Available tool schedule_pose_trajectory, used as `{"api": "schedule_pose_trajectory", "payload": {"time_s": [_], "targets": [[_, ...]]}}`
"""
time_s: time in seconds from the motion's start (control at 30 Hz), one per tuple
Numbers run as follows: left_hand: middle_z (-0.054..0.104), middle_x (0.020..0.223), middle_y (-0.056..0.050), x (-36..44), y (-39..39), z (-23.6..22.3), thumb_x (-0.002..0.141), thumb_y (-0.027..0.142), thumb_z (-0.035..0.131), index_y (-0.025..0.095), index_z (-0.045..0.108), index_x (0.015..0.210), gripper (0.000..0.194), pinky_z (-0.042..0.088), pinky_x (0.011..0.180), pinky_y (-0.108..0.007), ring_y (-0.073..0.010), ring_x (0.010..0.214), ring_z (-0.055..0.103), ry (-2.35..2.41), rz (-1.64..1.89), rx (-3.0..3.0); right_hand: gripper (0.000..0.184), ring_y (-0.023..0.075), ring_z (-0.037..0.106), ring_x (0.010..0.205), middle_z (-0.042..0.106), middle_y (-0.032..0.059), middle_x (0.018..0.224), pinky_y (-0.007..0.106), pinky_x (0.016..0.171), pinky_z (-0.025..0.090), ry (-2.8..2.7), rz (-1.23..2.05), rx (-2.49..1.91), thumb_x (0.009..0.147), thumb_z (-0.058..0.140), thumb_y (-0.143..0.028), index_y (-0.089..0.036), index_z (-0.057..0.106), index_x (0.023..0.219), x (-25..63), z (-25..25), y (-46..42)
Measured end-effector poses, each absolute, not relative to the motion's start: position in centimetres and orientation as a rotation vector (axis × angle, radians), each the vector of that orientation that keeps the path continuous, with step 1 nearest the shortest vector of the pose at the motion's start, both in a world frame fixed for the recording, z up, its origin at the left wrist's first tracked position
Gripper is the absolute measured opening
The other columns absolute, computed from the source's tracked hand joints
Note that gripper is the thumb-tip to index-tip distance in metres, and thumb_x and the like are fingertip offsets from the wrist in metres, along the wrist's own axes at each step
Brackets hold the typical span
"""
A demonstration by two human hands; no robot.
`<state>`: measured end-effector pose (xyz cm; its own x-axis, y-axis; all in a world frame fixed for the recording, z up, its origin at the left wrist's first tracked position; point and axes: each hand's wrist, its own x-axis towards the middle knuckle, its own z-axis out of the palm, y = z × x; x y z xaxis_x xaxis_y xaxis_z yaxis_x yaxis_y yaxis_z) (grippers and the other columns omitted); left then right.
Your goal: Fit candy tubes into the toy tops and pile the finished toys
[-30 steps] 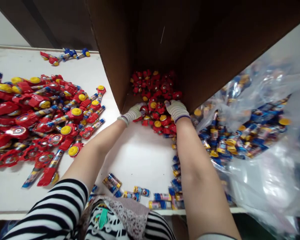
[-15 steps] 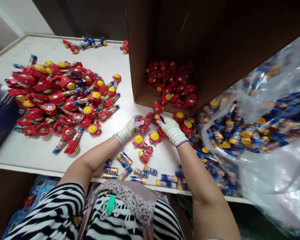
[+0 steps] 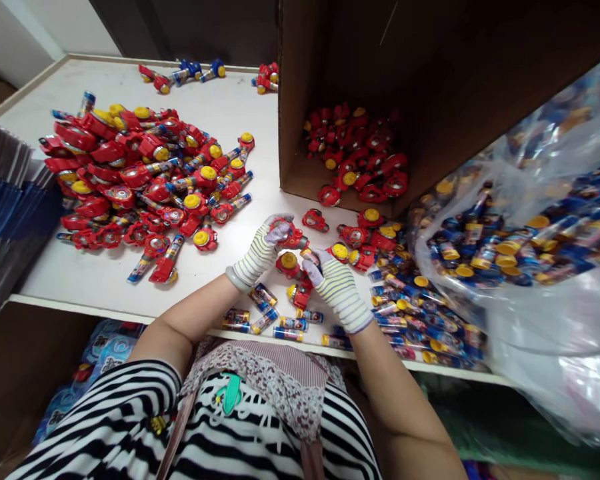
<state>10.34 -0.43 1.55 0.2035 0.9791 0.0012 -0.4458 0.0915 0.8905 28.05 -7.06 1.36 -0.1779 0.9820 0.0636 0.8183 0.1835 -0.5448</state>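
My left hand (image 3: 261,252), in a striped white glove with lilac fingertips, is closed round a red plastic toy (image 3: 291,236). In my right hand (image 3: 339,288), gloved alike, a small printed tube (image 3: 310,256) is pinched, its end at or close to the toy's lower right end; I cannot tell whether they are joined. Just below the hands lie a red toy with a yellow disc (image 3: 289,261) and another red toy (image 3: 301,293). Several loose blue-and-yellow tubes (image 3: 293,324) lie along the table's front edge.
A big pile of red toys with tubes (image 3: 145,180) covers the left of the white table (image 3: 240,247). An open cardboard box (image 3: 294,175) holding red toys stands ahead. At right, a clear plastic bag (image 3: 525,320) spills tubes. Stacked dark blue printed sheets (image 3: 15,207) stand at far left.
My right hand has moved from among the red toys back towards me and now holds a tube against the toy in my left hand. The whole view has shifted slightly.
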Motion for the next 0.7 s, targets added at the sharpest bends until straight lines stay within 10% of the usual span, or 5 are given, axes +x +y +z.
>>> {"api": "schedule_pose_trajectory", "payload": {"time_s": [0.7], "targets": [[0.070, 0.098, -0.007, 8.5, -1.4, 3.5, 0.079, 0.045, 0.078, 0.015, 0.068, 0.101, 0.039, 0.053, 0.080, -0.027, -0.0167, 0.085, 0.065, 0.831, 0.977, 1.368, 0.064, 0.0138, 0.046, 0.047, 0.050, -0.0009, 0.057, 0.026, 0.047, 0.042, -1.573, 1.347, -1.396, 0.097, 0.024, -0.069, -0.019, 0.064, 0.093, 27.1, 1.2, -9.8]]}}
